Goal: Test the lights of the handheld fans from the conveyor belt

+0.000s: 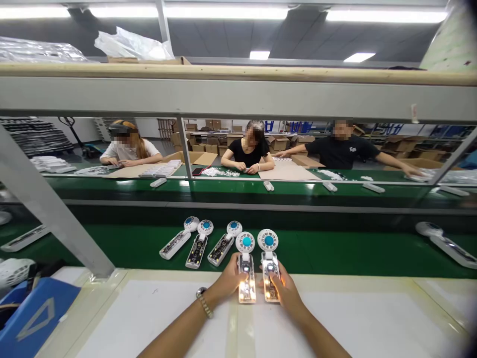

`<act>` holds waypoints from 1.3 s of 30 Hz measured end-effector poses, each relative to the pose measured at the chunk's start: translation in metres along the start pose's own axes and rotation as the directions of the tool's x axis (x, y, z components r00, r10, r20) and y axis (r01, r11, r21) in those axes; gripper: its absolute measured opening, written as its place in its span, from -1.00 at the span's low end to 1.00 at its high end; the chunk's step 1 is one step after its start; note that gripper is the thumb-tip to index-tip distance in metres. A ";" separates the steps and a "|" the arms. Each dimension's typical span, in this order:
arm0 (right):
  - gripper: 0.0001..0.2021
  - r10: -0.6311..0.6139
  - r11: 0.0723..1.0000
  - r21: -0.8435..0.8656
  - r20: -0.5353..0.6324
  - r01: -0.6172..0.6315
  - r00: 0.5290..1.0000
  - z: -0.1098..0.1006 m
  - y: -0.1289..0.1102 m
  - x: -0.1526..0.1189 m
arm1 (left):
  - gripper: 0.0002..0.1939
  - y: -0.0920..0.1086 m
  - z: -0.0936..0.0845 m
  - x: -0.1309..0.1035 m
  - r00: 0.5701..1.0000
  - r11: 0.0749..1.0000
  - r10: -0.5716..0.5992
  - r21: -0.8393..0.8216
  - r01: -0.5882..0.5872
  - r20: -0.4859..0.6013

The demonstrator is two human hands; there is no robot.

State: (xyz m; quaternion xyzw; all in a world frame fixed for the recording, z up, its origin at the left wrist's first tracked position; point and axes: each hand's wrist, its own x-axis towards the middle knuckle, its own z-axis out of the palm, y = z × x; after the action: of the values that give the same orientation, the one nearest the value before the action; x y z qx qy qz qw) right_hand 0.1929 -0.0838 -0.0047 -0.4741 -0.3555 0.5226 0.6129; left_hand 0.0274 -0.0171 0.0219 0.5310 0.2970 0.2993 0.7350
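Two white handheld devices with round heads and blue centres stand side by side over the bench's far edge. My left hand (pixel 231 276) is closed round the left device (pixel 246 271), its thumb on the clear, lit body. Closed on the right device (pixel 269 271) is my right hand (pixel 287 291), thumb also on the body, which glows orange near its bottom. Just beyond and to the left, three similar devices lie on the green belt: one far left (pixel 176 244), one in the middle (pixel 196 251), one nearer my left hand (pixel 221 248).
A white bench top (pixel 346 313) lies in front of me. A slanted grey post (pixel 52 199) and a blue bin (pixel 40 315) are at left. Another device (pixel 450 248) lies on the belt at right. Three people sit across the line beside small white parts (pixel 219 172).
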 end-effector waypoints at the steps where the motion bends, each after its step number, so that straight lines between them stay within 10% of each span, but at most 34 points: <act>1: -0.39 -0.008 1.000 -0.008 0.016 0.008 1.000 0.000 0.001 0.000 | -0.49 0.000 0.000 0.000 1.000 1.000 0.010 0.006 -0.010 0.005; 39: -0.43 0.102 0.990 0.095 0.026 -0.104 0.994 0.001 -0.005 0.001 | -0.46 -0.009 -0.005 0.001 0.996 0.996 0.072 -0.058 -0.070 0.047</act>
State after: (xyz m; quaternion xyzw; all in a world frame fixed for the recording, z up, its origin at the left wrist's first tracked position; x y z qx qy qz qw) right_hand 0.1942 -0.0828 0.0005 -0.4563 -0.3110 0.5752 0.6035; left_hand 0.0255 -0.0155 0.0122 0.5273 0.2512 0.3204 0.7457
